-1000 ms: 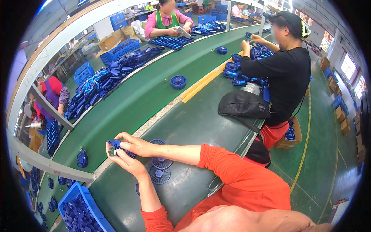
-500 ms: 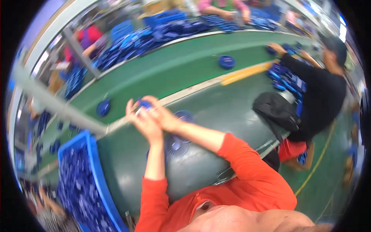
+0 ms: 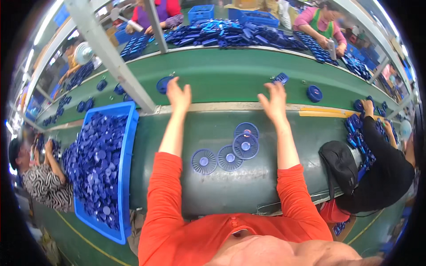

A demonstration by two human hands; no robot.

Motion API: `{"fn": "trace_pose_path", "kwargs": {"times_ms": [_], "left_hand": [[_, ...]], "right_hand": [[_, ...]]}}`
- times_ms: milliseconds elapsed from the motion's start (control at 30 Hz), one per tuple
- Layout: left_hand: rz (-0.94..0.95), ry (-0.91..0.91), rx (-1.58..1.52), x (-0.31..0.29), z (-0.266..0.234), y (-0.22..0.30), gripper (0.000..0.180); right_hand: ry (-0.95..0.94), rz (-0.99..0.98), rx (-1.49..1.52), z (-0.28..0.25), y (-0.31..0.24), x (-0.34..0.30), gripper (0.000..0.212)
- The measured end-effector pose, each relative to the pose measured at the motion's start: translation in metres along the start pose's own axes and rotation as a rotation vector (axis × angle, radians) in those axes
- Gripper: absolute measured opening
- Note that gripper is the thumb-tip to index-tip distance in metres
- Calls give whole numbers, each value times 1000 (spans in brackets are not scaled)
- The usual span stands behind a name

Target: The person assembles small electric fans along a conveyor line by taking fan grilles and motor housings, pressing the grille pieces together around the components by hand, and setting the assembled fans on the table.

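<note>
My left hand (image 3: 179, 96) reaches over the green conveyor belt (image 3: 222, 73), its fingertips beside a round blue part (image 3: 164, 84). Whether it touches that part I cannot tell; thumb and fingers are apart. Further right, my right hand (image 3: 274, 101) also extends over the belt with fingers spread. Just beyond its fingertips lies another blue part (image 3: 281, 79) with a slotted face. Between my forearms, several round blue fan grilles (image 3: 203, 161) rest on the dark worktable (image 3: 199, 190), some overlapping.
At left stands a blue crate (image 3: 126, 177) heaped with small blue discs (image 3: 97, 150). A metal post (image 3: 113, 57) rises beside it. Another blue part (image 3: 314, 93) lies on the belt at right. A black bag (image 3: 339, 166) sits near a co-worker in black (image 3: 381, 173). Others work across the belt.
My hands were together around a small blue piece near the belt's edge. Now they are apart, both over the belt, and that piece is no longer in them. The view has swung round.
</note>
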State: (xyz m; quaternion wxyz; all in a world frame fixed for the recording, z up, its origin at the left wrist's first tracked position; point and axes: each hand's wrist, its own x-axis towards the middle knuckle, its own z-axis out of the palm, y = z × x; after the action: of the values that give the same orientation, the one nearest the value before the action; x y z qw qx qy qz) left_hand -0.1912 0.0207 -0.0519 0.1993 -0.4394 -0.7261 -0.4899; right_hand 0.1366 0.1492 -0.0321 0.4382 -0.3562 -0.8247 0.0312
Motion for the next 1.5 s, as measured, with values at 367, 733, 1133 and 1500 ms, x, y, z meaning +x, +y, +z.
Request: {"fn": "trace_pose_path", "kwargs": {"times_ms": [367, 733, 1133, 1500], "left_hand": [[-430, -379, 369, 54, 18, -79, 65], [-651, -429, -306, 8, 7, -25, 19], [-288, -387, 216, -7, 48, 25, 46], [-129, -498, 244, -21, 63, 62, 25]], "right_hand": [[-957, -215, 159, -15, -65, -21, 33], [-893, 309, 771, -15, -39, -2, 17], [-328, 273, 786, -4, -43, 3, 19], [-30, 256, 804, -19, -55, 13, 14]]}}
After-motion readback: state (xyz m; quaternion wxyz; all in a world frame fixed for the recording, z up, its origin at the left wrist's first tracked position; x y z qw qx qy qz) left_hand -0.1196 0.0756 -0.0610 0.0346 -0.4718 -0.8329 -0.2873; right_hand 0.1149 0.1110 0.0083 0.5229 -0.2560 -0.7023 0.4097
